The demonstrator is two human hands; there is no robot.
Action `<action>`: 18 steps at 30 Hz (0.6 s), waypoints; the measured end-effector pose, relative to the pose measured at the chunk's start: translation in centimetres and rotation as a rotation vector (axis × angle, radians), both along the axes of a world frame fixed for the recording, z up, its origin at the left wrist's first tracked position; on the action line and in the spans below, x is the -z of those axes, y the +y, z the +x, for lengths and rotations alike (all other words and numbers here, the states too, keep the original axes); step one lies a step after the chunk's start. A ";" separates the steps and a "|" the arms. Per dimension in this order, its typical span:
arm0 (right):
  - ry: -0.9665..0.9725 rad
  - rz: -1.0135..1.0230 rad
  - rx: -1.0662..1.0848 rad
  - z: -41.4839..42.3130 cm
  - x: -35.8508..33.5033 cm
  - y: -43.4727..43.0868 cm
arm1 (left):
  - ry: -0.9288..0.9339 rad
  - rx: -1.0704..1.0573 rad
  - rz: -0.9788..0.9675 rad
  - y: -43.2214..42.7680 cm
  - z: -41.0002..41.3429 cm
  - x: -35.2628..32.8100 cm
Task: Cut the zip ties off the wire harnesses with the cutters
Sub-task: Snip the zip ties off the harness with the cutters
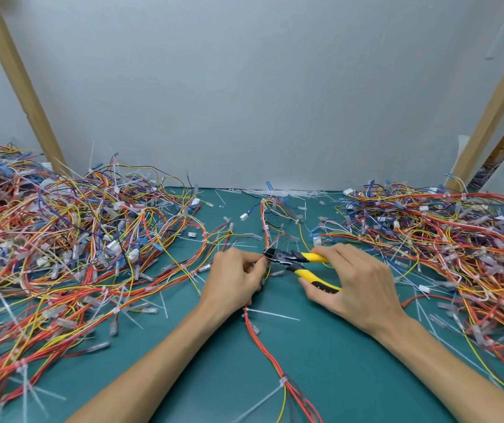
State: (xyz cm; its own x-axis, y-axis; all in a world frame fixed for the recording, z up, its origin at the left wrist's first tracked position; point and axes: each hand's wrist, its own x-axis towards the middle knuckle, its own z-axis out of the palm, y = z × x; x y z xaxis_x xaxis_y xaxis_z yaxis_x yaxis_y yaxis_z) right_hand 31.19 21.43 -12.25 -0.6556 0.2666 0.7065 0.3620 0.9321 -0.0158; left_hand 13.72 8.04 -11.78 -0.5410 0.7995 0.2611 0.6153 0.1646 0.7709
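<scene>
Here our left hand [234,277] pinches the red wire harness [260,340]; our right hand [355,285] grips the yellow-handled cutters [287,257], handles spread, blades beside the pinch.

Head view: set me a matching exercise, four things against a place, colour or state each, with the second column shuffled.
Things:
1. cutters
2. left hand
3. right hand
4. white zip-tie strips

Descriptions:
a. heaped along the foot of the wall
b. pinches the harness
c. yellow and black, pointing left
d. holds the cutters

Pairs: 1-c, 2-b, 3-d, 4-a.
</scene>
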 end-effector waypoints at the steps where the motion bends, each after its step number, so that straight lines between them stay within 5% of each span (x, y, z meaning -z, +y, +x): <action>1: 0.006 0.005 0.003 0.0 0.0 0.0 | 0.004 0.000 -0.002 0.0 0.0 0.0; 18: -0.044 0.011 0.033 -0.2 -0.1 -0.4 | 0.187 0.006 -0.009 0.1 -0.1 0.4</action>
